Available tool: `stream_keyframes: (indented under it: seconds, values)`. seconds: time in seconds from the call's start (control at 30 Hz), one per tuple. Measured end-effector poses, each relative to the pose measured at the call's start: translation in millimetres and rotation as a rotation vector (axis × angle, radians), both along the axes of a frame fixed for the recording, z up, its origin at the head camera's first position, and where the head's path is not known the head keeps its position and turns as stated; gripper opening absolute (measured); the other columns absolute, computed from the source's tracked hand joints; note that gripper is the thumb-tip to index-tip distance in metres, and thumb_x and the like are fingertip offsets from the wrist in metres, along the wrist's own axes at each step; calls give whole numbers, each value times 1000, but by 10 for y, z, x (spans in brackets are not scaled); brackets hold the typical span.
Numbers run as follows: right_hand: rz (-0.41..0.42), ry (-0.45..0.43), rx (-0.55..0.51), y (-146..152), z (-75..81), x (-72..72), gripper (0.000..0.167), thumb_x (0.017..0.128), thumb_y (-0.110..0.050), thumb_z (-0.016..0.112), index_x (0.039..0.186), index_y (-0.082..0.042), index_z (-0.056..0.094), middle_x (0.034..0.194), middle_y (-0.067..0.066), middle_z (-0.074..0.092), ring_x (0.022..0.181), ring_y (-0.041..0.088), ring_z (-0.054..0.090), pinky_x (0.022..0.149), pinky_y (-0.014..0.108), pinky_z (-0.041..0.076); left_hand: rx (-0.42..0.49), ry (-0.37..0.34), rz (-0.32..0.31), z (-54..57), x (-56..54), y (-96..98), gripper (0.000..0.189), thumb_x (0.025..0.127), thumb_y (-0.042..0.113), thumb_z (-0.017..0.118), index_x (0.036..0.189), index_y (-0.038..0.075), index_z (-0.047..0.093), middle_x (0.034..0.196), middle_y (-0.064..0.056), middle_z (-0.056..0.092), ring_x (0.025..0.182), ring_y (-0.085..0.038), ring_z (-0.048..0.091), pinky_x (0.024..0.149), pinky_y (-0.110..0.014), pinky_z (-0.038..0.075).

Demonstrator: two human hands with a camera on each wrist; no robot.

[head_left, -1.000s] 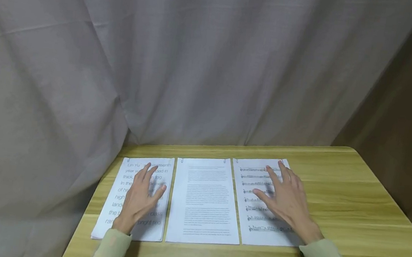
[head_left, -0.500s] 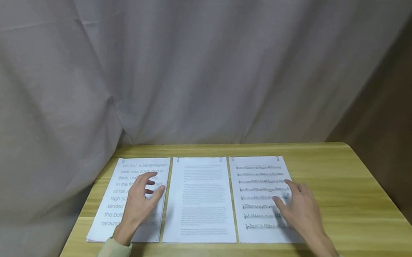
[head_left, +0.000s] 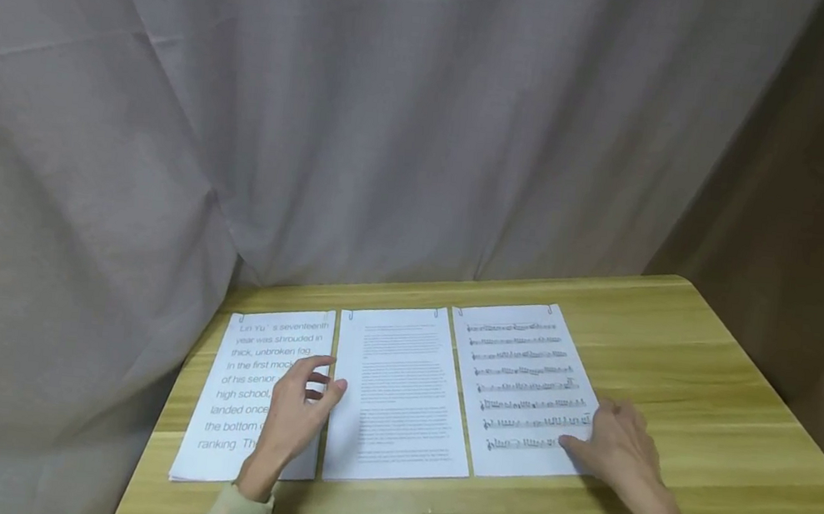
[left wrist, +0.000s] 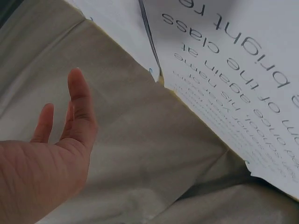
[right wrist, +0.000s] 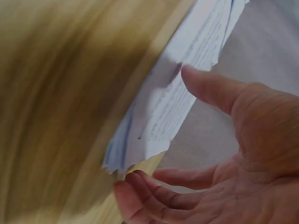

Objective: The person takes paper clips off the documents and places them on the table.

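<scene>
Three stacks of printed sheets lie side by side in the head view. The left stack (head_left: 232, 393) has large print, the middle stack (head_left: 408, 399) small dense text, and the right stack (head_left: 519, 385) shows sheet music. My left hand (head_left: 296, 412), fingers loosely bent, hovers over the gap between the left and middle stacks and holds nothing. At the right edge of the sheet music is my right hand (head_left: 625, 455), its thumb over the lower right part of the page. In the right wrist view its thumb (right wrist: 210, 86) and fingers stand apart, fingertips near the stack's corner.
Metal paper clips (head_left: 551, 309) sit at the top corners of the stacks. The stacks rest on a wood-grain table (head_left: 713, 406) with a rounded far right corner. Behind it hangs a grey curtain (head_left: 396, 121), and a brown surface (head_left: 817, 207) stands at the right.
My right hand has moved off the middle of the sheet music, down to its right edge. The left hand has shifted right and its fingers have bent more. The view has shifted slightly.
</scene>
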State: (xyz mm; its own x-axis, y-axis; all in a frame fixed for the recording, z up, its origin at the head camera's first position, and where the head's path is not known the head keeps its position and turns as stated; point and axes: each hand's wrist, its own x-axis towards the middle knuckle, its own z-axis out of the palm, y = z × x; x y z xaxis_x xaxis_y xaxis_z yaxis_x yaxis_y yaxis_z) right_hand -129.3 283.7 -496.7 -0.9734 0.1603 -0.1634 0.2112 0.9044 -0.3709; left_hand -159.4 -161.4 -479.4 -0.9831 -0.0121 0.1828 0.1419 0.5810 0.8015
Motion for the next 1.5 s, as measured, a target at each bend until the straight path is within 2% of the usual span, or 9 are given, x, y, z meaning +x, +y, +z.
stream_keyframes:
  seconds: [0.13,0.4,0.6,0.8,0.93,1.13,1.2,1.37,1.5]
  values:
    - [-2,-57,-13,60,-35,14,86,86,-46,86,125,23,53,111,42,51,93,45,50,64,47,51,-9,5,4,-23,42,26,42,99,27,74,135,7,71,135,-21,73,106,-29,76,83,-30,64]
    - [33,-80,-36,177,-68,-64,87,84,-51,88,115,23,55,107,41,49,82,38,54,64,44,51,1,4,9,-41,117,74,41,98,27,75,134,9,71,135,-18,73,106,-26,76,82,-25,62]
    - [17,-126,-96,225,-105,-123,91,82,-48,91,117,24,49,105,37,51,83,36,53,67,42,51,1,-10,8,-46,168,120,41,98,27,74,135,9,71,137,-15,73,108,-26,77,82,-26,62]
    - [-2,-128,-179,239,-153,-178,64,82,-35,94,103,11,55,86,18,56,75,28,53,61,33,43,-2,-50,-3,-49,211,178,41,99,29,74,135,9,71,134,-19,73,107,-25,76,82,-27,62]
    - [-9,-125,-225,262,-164,-173,46,89,-27,85,101,10,61,83,16,62,73,26,58,60,33,46,6,-73,-18,-56,252,229,41,98,31,74,132,7,73,132,-19,75,104,-22,76,80,-25,62]
    - [-36,-56,-293,338,-169,-140,43,104,-17,62,122,22,60,95,27,71,85,33,66,66,34,48,24,-76,-9,-62,291,300,33,96,29,75,120,7,78,120,-16,81,96,-18,76,76,-22,60]
    - [-52,-38,-318,361,-168,-137,45,105,-17,62,125,23,61,100,30,73,88,33,69,68,33,49,56,-80,-4,-68,299,326,31,96,28,75,117,5,79,114,-15,82,94,-16,76,74,-21,60]
    - [-93,-42,-398,419,-166,-100,54,106,-20,63,135,25,56,121,40,72,95,33,74,72,29,50,243,-140,-31,-82,291,385,30,98,21,75,116,-3,77,107,-21,82,85,-20,79,66,-27,65]
    - [-118,-45,-487,449,-154,-65,59,109,-22,61,141,26,50,127,40,72,89,19,75,70,25,52,376,-185,-38,-76,284,426,29,98,15,72,115,-8,75,104,-28,80,82,-24,80,67,-31,68]
